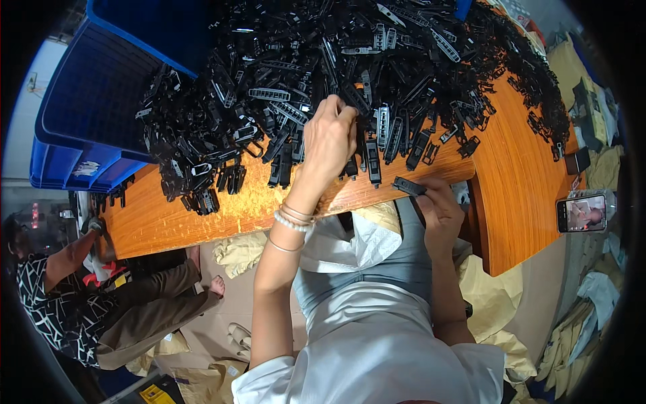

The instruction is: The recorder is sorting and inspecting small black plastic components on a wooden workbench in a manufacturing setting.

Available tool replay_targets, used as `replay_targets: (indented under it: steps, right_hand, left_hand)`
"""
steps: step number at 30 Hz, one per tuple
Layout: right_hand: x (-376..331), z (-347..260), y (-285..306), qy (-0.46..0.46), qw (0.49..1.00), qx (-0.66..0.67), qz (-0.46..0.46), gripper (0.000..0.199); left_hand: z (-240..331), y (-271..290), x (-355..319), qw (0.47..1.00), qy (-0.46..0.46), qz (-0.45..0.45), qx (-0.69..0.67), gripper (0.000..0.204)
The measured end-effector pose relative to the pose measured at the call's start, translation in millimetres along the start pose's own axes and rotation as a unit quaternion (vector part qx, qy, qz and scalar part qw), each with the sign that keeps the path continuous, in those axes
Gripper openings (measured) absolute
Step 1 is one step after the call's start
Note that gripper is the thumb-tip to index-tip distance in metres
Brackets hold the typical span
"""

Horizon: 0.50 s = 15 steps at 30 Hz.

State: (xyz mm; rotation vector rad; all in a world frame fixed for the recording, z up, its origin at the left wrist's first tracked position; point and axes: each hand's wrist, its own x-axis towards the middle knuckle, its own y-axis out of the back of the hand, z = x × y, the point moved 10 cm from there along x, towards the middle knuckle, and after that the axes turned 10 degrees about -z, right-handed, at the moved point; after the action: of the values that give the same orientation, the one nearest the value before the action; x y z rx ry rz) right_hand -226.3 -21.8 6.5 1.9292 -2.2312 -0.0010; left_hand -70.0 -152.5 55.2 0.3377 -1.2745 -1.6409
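Note:
A big heap of black plastic clips (350, 74) covers the far part of an orange wooden table (525, 168). My left hand (330, 138) reaches into the near edge of the heap, fingers closed around a black clip; bead and metal bracelets sit on that wrist. My right hand (437, 205) rests at the table's near edge and holds one black plastic clip (409, 186) between thumb and fingers, just below a row of clips standing on the wood.
A blue plastic crate (87, 114) stands at the table's left end. A phone with a lit screen (582, 212) lies on the right. Another person (74, 296) in patterned clothes sits at lower left. Yellowish bags and cardboard lie on the floor.

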Motion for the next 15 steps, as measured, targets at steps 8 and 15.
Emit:
replay_targets:
  steps: [8,15]
  right_hand:
    - [-3,7,4,-0.005,0.999,0.03,0.013,0.014]
    - [0,14,1,-0.03,0.999,0.02,0.009,0.013]
  left_hand:
    - [12,-8,27,0.992,-0.108,0.01,0.063,0.022]
    - [-17,7,16,0.998,-0.041,0.042,-0.024,0.013]
